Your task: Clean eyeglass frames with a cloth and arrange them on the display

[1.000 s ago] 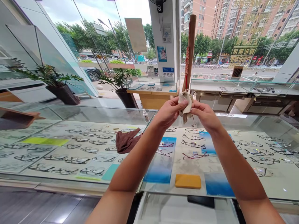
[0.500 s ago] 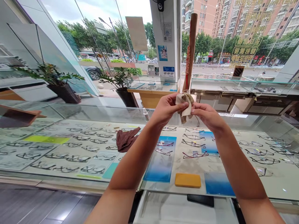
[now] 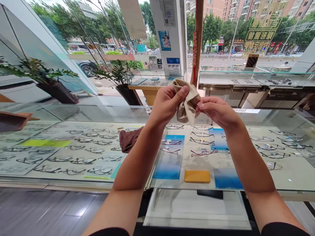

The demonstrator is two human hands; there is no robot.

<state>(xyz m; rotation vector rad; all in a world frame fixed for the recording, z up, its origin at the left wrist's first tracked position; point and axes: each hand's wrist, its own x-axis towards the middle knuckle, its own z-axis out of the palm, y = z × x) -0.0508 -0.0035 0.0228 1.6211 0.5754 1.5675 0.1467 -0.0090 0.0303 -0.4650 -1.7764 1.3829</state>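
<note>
My left hand (image 3: 166,103) is closed on a beige cleaning cloth (image 3: 188,109) with zigzag edges, its thumb pressed over the folds. Close beside it, my right hand (image 3: 218,109) pinches a pair of eyeglasses (image 3: 209,116) at the cloth's right edge. A thin temple arm of the eyeglasses shows below my right fingers; the cloth and fingers hide most of the frame. Both hands are raised above the glass display counter (image 3: 169,122). Left of my left forearm, a crumpled brown cloth (image 3: 130,140) lies on the counter.
Rows of eyeglass frames (image 3: 201,141) lie in the counter. A yellow-orange case (image 3: 197,176) is near its front edge. A small white bottle (image 3: 148,110) stands partly behind my left wrist. An open white drawer (image 3: 197,209) juts out below. Potted plants (image 3: 57,90) stand beyond.
The view has tilted down slightly. My left hand has shifted on the cloth, which now spreads wider and hangs in looser folds. My right hand keeps its pinch at the cloth's edge.
</note>
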